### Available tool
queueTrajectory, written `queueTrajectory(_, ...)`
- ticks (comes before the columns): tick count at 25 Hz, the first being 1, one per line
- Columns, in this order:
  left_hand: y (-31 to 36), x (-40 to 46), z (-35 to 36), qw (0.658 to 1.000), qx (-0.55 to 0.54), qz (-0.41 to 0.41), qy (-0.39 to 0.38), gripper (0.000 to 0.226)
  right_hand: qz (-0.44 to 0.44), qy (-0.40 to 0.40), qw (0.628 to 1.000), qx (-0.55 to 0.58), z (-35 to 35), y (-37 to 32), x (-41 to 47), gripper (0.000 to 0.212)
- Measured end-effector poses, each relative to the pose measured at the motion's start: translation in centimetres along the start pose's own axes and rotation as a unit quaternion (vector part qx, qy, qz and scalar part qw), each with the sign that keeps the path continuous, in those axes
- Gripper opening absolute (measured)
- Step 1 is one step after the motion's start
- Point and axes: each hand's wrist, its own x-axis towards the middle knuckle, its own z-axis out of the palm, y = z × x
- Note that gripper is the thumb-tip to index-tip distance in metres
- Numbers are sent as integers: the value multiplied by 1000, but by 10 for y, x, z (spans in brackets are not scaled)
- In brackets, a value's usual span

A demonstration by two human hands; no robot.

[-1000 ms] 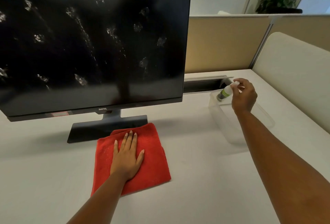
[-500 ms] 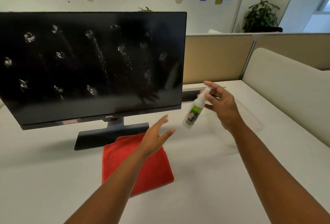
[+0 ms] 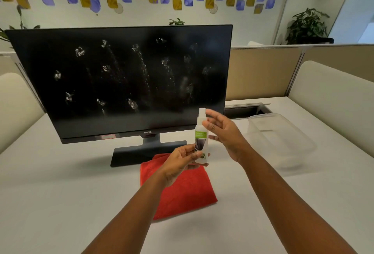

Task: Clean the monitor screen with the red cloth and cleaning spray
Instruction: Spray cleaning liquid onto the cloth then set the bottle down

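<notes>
My left hand (image 3: 180,159) grips the light, slick spray bottle (image 3: 201,140) low (label end); my right hand (image 3: 222,132), fingers loose, hovers beside its cap.

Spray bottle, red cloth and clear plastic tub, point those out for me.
spray bottle (image 3: 201,142), head view, on its label.
red cloth (image 3: 182,191), head view, middle of the fold.
clear plastic tub (image 3: 299,142), head view, right rim.

Clear plastic container (image 3: 283,142) on white desk (image 3: 60,203); potted plant (image 3: 307,27) behind.

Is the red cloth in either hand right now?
No, the red cloth lies flat on the desk below both hands.
</notes>
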Motion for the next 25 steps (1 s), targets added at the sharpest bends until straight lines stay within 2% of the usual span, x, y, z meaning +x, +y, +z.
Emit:
queueTrajectory(2, -2, -6, -9, 998, -58, -4, -26, 53, 43, -79, 996, 0, 7, 8, 0, 36)
queueTrajectory(4, -4, -10, -15, 995, -88, -10, -45, 68, 42, -91, 995, 15, 16, 16, 1, 25)
queueTrajectory(6, -8, -12, -22, 994, -93, -20, -61, 73, 27, -80, 996, 38, 26, 20, 1, 20)
queueTrajectory(9, -13, -17, -34, 996, -69, -34, -55, 69, 1, -51, 997, 54, 39, 25, 2, 24)
queueTrajectory(10, -15, -18, -38, 998, -41, -35, -31, 64, -7, -36, 998, 43, 42, 27, 3, 29)
queueTrajectory(12, -25, -20, -48, 997, 50, -22, 61, 39, -14, -8, 1000, 18, 46, 31, 5, 37)
queueTrajectory(13, -34, -23, -55, 984, 125, -9, 126, 27, -10, 2, 1000, 14, 48, 32, 6, 39)
queueTrajectory(14, -46, -28, -65, 958, 215, -4, 187, 25, -5, 9, 1000, 12, 50, 34, 6, 40)
queueTrajectory(16, -73, -43, -81, 891, 386, -23, 237, 44, -1, 11, 1000, -8, 52, 38, 6, 43)
queueTrajectory(18, -100, -57, -94, 853, 480, -53, 197, 72, 5, -1, 1000, -25, 55, 41, 6, 45)
queueTrajectory(20, -119, -65, -102, 836, 523, -78, 150, 94, 28, -14, 999, -29, 58, 46, 6, 46)
queueTrajectory(21, -126, -66, -104, 825, 542, -81, 134, 95, 42, -24, 998, -35, 59, 49, 6, 46)
queueTrajectory(23, -133, -67, -103, 806, 572, -82, 126, 78, 65, -45, 995, -65, 62, 55, 5, 42)
queueTrajectory(25, -135, -68, -102, 796, 585, -85, 128, 69, 75, -47, 989, -118, 66, 64, 4, 41)
